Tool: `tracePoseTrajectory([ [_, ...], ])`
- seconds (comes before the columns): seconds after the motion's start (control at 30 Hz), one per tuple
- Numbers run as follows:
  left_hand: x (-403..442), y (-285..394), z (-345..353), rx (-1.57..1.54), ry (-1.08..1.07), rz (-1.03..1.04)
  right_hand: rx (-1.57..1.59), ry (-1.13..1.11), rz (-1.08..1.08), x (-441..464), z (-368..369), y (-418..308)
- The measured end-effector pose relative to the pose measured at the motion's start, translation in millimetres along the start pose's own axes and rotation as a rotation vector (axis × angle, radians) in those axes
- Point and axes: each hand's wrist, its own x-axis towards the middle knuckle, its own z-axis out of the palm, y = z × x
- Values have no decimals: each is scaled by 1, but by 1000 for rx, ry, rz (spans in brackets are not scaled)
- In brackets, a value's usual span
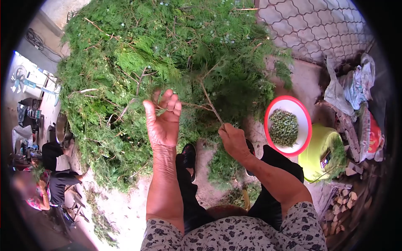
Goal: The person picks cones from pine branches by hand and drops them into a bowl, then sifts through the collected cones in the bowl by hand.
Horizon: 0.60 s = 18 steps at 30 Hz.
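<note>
My right hand is closed round the bare lower stem of a leafy evergreen branch, which points away from me and forks toward its feathery tips. To the left, my left hand is raised palm up, its fingers spread and slightly curled beside a side twig of that branch. I see nothing held in it. Beyond both hands lies a big heap of cut evergreen branches dotted with small pale bluish cones. A white bowl with a red rim stands right of my right hand, holding many small green cones.
A yellow-green tub sits beside the bowl with a sprig on it. Stacked firewood and plastic sacks line the right side, below a wire mesh. At far left another person sits holding greenery.
</note>
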Motion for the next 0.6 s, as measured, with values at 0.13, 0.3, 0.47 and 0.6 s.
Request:
tracePoseTrajectory([
  [0.13,-6,2,-19,156,-235,2,92,91,-48,0,1,-33],
  [0.3,-32,-11,-26,261,-126,-39,245,106,-61,-14,3,-63],
  [0.47,-68,-17,-62,739,-35,-76,472,482,-110,-11,-66,-78],
  [0.6,-76,-8,-67,580,-23,-146,-71,908,-300,-29,-203,-40],
])
